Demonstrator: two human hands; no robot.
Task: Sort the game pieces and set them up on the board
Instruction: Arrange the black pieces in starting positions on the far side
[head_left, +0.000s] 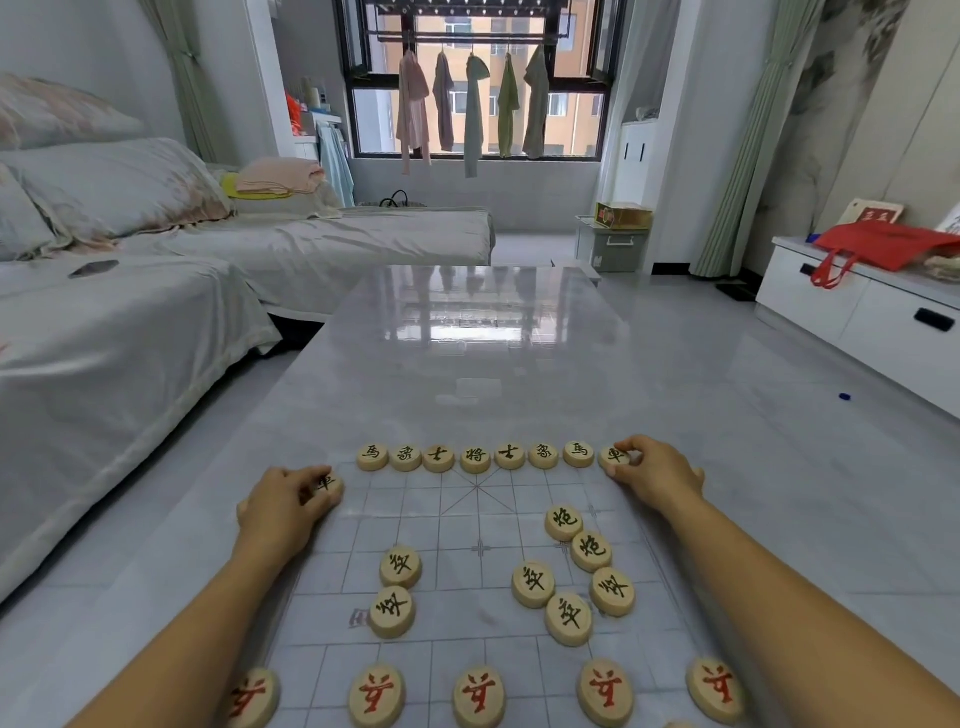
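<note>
While the right hand (657, 475) pinches a chariot (614, 456) at the right end of the far row (475, 457), the left hand (283, 506) grips the other chariot (327, 485) just short of the far-left corner of the board (457, 525); it likely needs sliding up into line.

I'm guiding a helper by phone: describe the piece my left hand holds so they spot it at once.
On the glossy grey table lies a gridded board with a row of black-lettered discs along its far edge. Just left of that row's end, the left hand grips one disc. Unlike the row's discs, it sits nearer, out of line.
</note>
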